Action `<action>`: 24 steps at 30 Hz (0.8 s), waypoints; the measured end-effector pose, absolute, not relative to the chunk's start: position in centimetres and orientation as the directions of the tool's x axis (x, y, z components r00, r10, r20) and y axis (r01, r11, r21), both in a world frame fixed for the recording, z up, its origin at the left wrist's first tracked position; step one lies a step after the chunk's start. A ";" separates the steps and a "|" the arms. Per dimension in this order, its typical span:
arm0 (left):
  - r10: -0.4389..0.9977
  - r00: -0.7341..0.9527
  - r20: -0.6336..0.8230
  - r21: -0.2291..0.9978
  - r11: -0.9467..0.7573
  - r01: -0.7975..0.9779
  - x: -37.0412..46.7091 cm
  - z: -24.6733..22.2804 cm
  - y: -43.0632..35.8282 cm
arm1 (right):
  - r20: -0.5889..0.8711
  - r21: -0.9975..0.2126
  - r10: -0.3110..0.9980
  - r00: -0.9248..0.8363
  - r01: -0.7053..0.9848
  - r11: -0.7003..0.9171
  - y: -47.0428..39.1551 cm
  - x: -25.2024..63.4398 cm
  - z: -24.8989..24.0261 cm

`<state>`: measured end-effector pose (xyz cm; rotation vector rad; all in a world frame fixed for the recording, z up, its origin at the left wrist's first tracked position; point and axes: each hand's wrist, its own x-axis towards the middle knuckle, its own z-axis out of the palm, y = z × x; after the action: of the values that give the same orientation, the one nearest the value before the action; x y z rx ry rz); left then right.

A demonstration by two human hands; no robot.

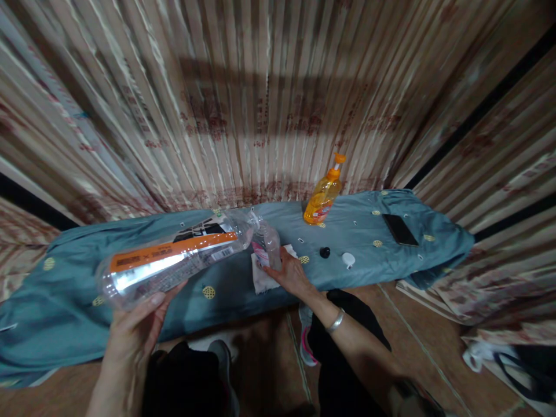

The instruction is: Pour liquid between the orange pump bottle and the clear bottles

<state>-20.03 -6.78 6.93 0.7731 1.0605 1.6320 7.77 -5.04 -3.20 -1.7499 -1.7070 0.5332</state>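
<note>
My left hand [145, 318] supports a large clear plastic bottle [174, 258] from below, near its base. The bottle lies tilted, with an orange and silver label, and its neck points right. At that neck is a smaller clear plastic piece [271, 240], bottle-like, with some pink showing at its lower side; I cannot tell whether the two are joined. My right hand [289, 272] is closed around the lower end of this piece. Beneath it a small white cloth [263, 282] lies on the bench cover [234, 298].
An orange pump bottle [322, 200] stands at the back of the bench. A black cap [325, 252], a white round lid [348, 259] and a dark phone [400, 230] lie to the right. Curtains [260, 116] hang behind; a bag [521, 370] sits at lower right.
</note>
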 end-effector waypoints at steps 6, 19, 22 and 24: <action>0.952 -0.307 -0.007 0.907 -0.123 -0.402 -20.0 6.8 -6.6 | 0.155 -0.688 0.986 0.069 0.723 0.058 -5.0 7.9 -3.5; 0.946 -0.322 -0.024 0.902 -0.118 -0.415 -20.1 7.0 -6.8 | 0.135 -0.692 0.988 0.070 0.720 0.044 -5.1 8.2 -4.0; 0.946 -0.324 -0.026 0.900 -0.119 -0.420 -20.0 7.0 -6.7 | 0.144 -0.699 0.988 0.058 0.713 0.060 -5.1 8.3 -4.2; 0.944 -0.328 -0.028 0.901 -0.118 -0.417 -20.0 7.0 -6.7 | 0.149 -0.704 0.987 0.062 0.707 0.062 -5.1 8.3 -4.3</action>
<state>-19.98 -6.67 6.96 0.7238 1.0677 1.6599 8.32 -5.12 -4.34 -1.7041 -1.7035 0.5579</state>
